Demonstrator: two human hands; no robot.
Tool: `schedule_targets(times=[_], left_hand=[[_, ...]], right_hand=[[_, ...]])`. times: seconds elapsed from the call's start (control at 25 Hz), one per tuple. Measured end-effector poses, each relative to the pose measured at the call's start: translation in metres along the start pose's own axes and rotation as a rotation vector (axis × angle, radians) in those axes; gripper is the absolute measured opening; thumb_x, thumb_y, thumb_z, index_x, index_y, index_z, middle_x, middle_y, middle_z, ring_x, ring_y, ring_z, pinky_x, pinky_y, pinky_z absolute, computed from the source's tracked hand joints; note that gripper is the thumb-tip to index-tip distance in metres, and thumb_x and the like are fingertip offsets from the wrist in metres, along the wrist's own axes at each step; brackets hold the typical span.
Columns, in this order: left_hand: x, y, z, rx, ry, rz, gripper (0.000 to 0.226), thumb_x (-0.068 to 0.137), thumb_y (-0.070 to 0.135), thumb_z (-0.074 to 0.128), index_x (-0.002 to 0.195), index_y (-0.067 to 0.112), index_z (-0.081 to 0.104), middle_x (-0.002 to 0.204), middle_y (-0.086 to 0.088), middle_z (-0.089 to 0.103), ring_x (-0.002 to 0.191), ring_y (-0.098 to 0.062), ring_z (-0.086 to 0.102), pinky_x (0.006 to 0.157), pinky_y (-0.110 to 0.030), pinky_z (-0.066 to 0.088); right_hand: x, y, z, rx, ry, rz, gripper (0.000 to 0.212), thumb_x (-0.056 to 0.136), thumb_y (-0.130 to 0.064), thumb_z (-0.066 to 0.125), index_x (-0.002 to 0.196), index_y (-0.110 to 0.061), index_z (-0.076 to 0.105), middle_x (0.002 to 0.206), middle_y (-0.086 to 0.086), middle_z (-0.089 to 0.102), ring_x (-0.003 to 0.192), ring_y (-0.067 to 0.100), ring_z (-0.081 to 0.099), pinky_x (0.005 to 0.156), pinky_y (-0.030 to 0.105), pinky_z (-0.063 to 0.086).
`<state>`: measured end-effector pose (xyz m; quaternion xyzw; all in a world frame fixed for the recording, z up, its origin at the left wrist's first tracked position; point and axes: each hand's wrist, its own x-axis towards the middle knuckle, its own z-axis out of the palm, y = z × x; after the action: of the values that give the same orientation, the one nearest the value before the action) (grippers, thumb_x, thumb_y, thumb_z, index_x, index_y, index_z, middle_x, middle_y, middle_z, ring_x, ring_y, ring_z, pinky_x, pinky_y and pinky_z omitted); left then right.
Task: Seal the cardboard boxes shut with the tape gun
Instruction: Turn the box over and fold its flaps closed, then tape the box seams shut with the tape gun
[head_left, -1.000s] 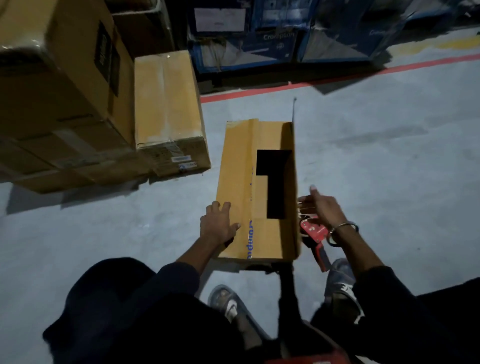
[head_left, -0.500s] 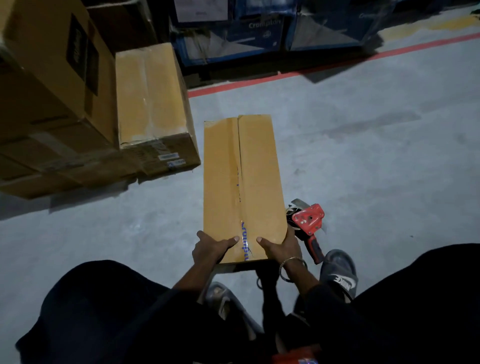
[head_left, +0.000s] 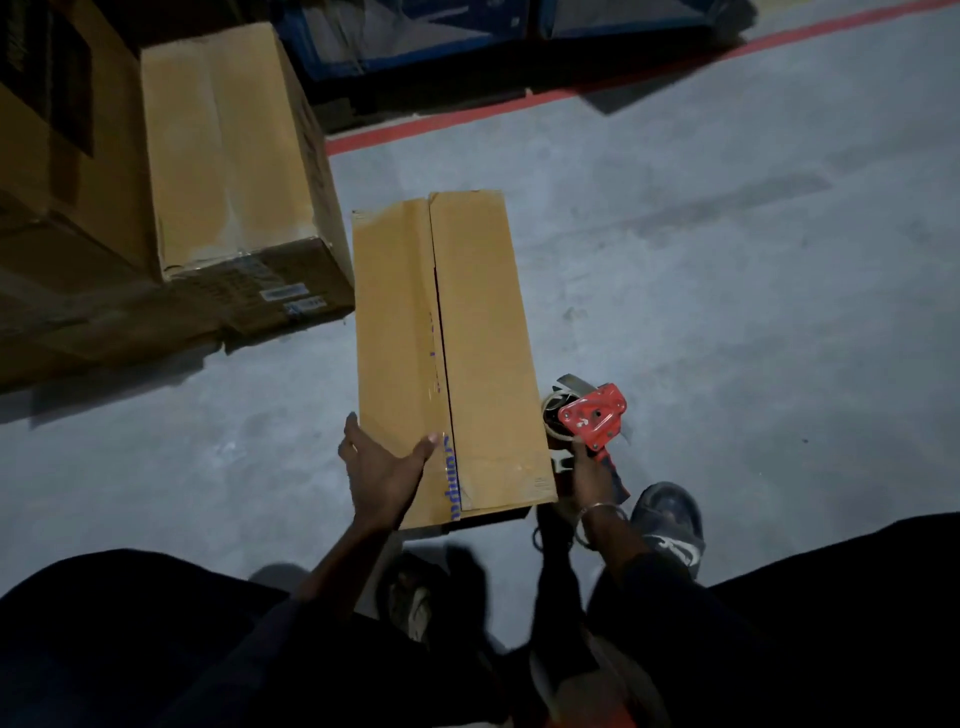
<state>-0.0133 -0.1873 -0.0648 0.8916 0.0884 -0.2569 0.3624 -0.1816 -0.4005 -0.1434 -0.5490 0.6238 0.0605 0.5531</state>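
The long cardboard box (head_left: 452, 358) lies on the grey floor (head_left: 727, 312) between the two hands, its two top flaps folded down with a narrow seam between them. The left hand (head_left: 382, 470) rests on the near left corner of the box with fingers straight and spread. The right hand (head_left: 589, 475), just beside the near right corner, grips the handle of the red tape gun (head_left: 589, 415); a bigger closed box (head_left: 228, 156) stands well beyond the left hand.
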Motion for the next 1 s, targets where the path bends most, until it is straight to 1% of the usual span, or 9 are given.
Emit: schedule_targets(times=[0.12,0.24,0.32,0.48,0.6,0.72,0.8,0.92,1.0], left_hand=[[-0.009,0.016,0.001,0.077,0.129,0.332,0.098,0.082,0.07,0.071,0.156,0.023,0.027,0.161,-0.006,0.031,0.147,-0.03,0.036,0.12,-0.054,0.035],[-0.008,0.024,0.018,0.268,0.152,0.611,0.073,0.087,0.053,0.074,0.145,0.017,0.049,0.155,-0.01,0.043,0.146,-0.028,0.037,0.118,-0.055,0.035],[-0.004,0.02,0.032,0.32,0.138,0.676,0.063,0.088,0.041,0.076,0.141,0.016,0.055,0.153,-0.011,0.046,0.143,-0.03,0.04,0.115,-0.059,0.037],[0.009,0.005,0.051,0.375,0.099,0.636,0.06,0.086,0.043,0.066,0.139,0.015,0.059,0.153,-0.009,0.049,0.143,-0.029,0.042,0.119,-0.057,0.032],[0.013,0.009,0.058,0.419,0.065,0.584,0.066,0.084,0.045,0.06,0.141,0.011,0.057,0.153,-0.012,0.05,0.144,-0.033,0.044,0.121,-0.059,0.028],[0.004,0.022,0.057,0.437,-0.001,0.514,0.073,0.087,0.044,0.057,0.151,0.012,0.045,0.158,-0.013,0.044,0.149,-0.032,0.036,0.122,-0.063,0.024],[-0.005,0.036,0.051,0.388,-0.092,0.444,0.077,0.092,0.044,0.06,0.157,0.014,0.033,0.165,-0.011,0.032,0.154,-0.031,0.027,0.122,-0.063,0.023],[-0.015,0.065,0.028,0.213,-0.233,0.267,0.085,0.088,0.049,0.071,0.158,0.021,0.029,0.169,-0.009,0.013,0.153,-0.036,0.026,0.118,-0.053,0.036],[-0.024,0.086,0.005,0.155,-0.321,0.172,0.083,0.087,0.052,0.074,0.154,0.021,0.037,0.163,-0.013,0.024,0.143,-0.036,0.041,0.11,-0.044,0.045]], right_hand=[[0.031,0.025,-0.021,-0.404,0.249,-0.005,0.043,0.091,-0.041,0.064,0.114,-0.005,0.065,0.119,0.023,0.068,0.114,0.043,0.062,0.095,0.043,0.05],[0.05,0.022,-0.022,-0.524,0.315,0.021,0.067,0.081,-0.047,0.078,0.127,-0.007,0.051,0.129,0.019,0.053,0.125,0.043,0.05,0.098,0.05,0.045],[0.068,0.02,-0.015,-0.654,0.272,0.016,0.076,0.077,-0.051,0.08,0.132,-0.014,0.045,0.133,0.014,0.048,0.129,0.039,0.046,0.1,0.053,0.042],[0.094,0.022,-0.012,-0.72,0.208,0.018,0.059,0.09,-0.039,0.069,0.138,-0.014,0.044,0.137,0.014,0.049,0.13,0.039,0.046,0.105,0.054,0.037],[0.094,0.019,-0.016,-0.574,0.19,-0.044,0.043,0.093,-0.028,0.06,0.128,-0.007,0.047,0.131,0.018,0.048,0.126,0.043,0.051,0.105,0.055,0.04],[0.07,-0.003,-0.022,-0.594,0.208,-0.008,0.044,0.091,-0.035,0.059,0.125,-0.009,0.051,0.129,0.015,0.051,0.124,0.039,0.055,0.104,0.051,0.039],[0.048,-0.026,-0.033,-0.603,0.227,-0.011,0.048,0.085,-0.042,0.062,0.121,-0.012,0.058,0.125,0.013,0.058,0.119,0.036,0.06,0.099,0.046,0.041],[0.017,-0.066,-0.063,-0.619,0.187,-0.071,0.038,0.082,-0.035,0.071,0.109,-0.008,0.067,0.106,0.013,0.069,0.105,0.034,0.068,0.078,0.035,0.049],[-0.006,-0.095,-0.088,-0.605,0.168,-0.091,0.043,0.074,-0.036,0.074,0.107,-0.009,0.07,0.101,0.014,0.072,0.099,0.034,0.071,0.074,0.036,0.054]])
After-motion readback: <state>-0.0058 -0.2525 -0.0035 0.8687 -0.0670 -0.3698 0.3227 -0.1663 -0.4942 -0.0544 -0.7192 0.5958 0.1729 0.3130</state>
